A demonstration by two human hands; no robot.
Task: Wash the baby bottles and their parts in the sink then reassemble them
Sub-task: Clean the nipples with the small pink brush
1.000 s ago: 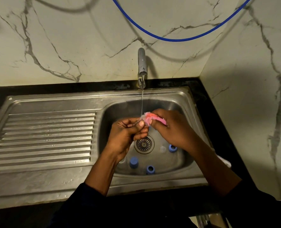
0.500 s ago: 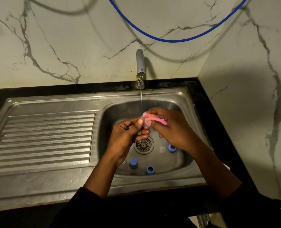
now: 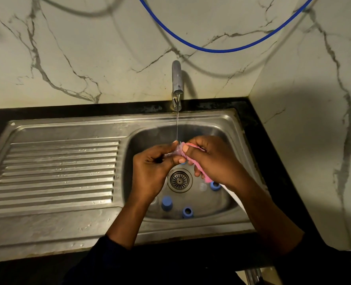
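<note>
Both hands work over the steel sink basin (image 3: 228, 204) under a thin stream from the tap (image 3: 176, 79). My left hand (image 3: 152, 171) pinches a small clear teat (image 3: 173, 151), mostly hidden by the fingers. My right hand (image 3: 213, 161) grips a pink cloth (image 3: 199, 167) pressed against the teat. On the basin floor lie a blue cap (image 3: 166, 203), a blue ring (image 3: 187, 211), another blue ring (image 3: 215, 185) and a clear part (image 3: 203, 186) next to the drain (image 3: 178, 179).
The ribbed steel drainboard (image 3: 55, 171) stretches to the left. Black counter (image 3: 273, 161) borders the sink on the right and back. Marble wall stands behind and to the right. A blue hose (image 3: 217, 49) hangs across the wall above the tap.
The right hand has shifted the pink cloth so more of it trails down below the fingers; both hands stay under the water stream.
</note>
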